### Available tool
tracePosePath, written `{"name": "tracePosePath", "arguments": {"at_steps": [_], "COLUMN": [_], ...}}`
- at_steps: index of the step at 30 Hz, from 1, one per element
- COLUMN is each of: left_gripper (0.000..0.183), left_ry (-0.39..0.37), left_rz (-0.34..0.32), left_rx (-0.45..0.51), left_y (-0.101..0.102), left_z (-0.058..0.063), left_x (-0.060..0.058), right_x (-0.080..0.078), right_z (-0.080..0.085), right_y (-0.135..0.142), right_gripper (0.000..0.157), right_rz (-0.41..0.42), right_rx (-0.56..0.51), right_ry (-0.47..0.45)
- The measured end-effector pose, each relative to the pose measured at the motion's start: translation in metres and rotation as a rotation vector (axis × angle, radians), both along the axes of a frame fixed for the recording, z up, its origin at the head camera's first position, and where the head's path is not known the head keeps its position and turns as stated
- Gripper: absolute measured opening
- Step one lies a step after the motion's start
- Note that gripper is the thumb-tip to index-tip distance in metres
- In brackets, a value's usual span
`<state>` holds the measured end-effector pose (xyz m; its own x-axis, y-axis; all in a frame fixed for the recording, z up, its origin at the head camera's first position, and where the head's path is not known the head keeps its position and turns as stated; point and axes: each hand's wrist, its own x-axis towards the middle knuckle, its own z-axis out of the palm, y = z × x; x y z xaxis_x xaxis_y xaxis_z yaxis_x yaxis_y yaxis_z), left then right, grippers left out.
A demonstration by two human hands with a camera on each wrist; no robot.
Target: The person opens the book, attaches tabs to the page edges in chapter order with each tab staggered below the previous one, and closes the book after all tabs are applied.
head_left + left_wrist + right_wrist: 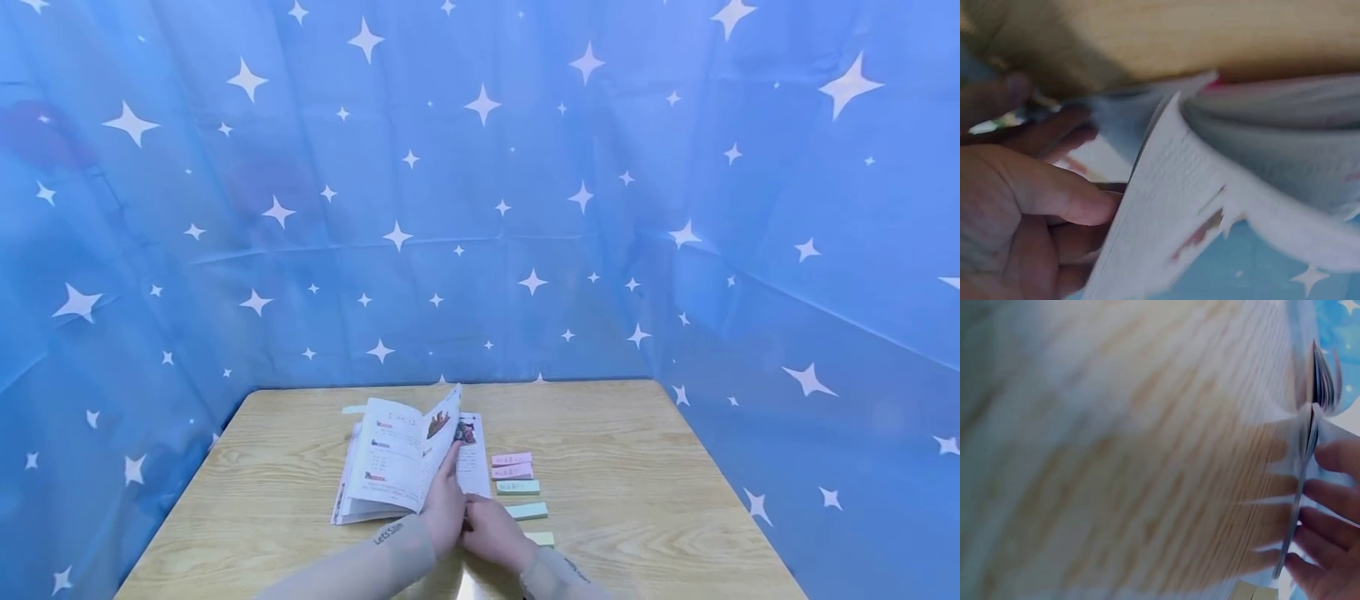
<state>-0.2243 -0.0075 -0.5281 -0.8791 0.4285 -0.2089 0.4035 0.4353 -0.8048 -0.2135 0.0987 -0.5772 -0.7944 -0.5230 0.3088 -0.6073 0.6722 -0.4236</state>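
An open book (390,458) lies on the table with some pages raised near its middle. My left hand (444,510) stands at the right side of the raised page (1141,219), fingers pointing up along it; in the left wrist view the thumb and fingertips meet the page's edge from behind. Beside it my right hand (495,533) rests at the lower right corner of the book. The right wrist view shows the spread fingertips of the right hand (1329,519) touching the book's thin edge (1297,506). Part of the right-hand page is hidden by the hands.
Right of the book lie pink strips (512,464), a green strip (517,487), another green strip (527,510) and a yellowish strip (542,539). A pale tab (352,409) sticks out at the book's upper left. Starry blue cloth (480,250) hangs around the wooden table (637,500).
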Motion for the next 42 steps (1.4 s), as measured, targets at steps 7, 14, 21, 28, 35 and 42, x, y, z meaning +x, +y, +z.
{"name": "tracePosePath", "arguments": {"at_steps": [7, 14, 21, 28, 35, 42], "left_gripper": [0.030, 0.043, 0.042, 0.053, 0.060, 0.060], "left_ry": [-0.034, -0.015, -0.028, -0.136, -0.240, -0.252], "left_rz": [0.097, 0.222, 0.183, 0.307, 0.437, 0.463], "left_rx": [0.051, 0.278, 0.707, 1.119, 1.308, 1.252], "left_y": [-0.017, -0.039, -0.057, -0.084, -0.096, -0.093], "left_z": [-0.022, -0.028, -0.035, -0.047, -0.053, -0.058], "left_x": [-0.011, -0.023, -0.039, -0.059, -0.084, -0.095], "right_x": [0.000, 0.002, -0.002, -0.007, -0.007, -0.008], "right_z": [0.003, 0.005, 0.002, 0.003, 0.009, 0.008], "right_y": [-0.004, -0.002, 0.001, 0.005, 0.006, 0.005], "right_gripper": [0.026, 0.027, 0.026, 0.027, 0.029, 0.029], "right_rz": [-0.036, -0.027, -0.028, 0.030, 0.039, 0.071], "right_rx": [0.080, 0.067, 0.078, 0.101, 0.109, 0.137], "right_ry": [-0.009, -0.018, -0.052, -0.017, -0.091, -0.046]}}
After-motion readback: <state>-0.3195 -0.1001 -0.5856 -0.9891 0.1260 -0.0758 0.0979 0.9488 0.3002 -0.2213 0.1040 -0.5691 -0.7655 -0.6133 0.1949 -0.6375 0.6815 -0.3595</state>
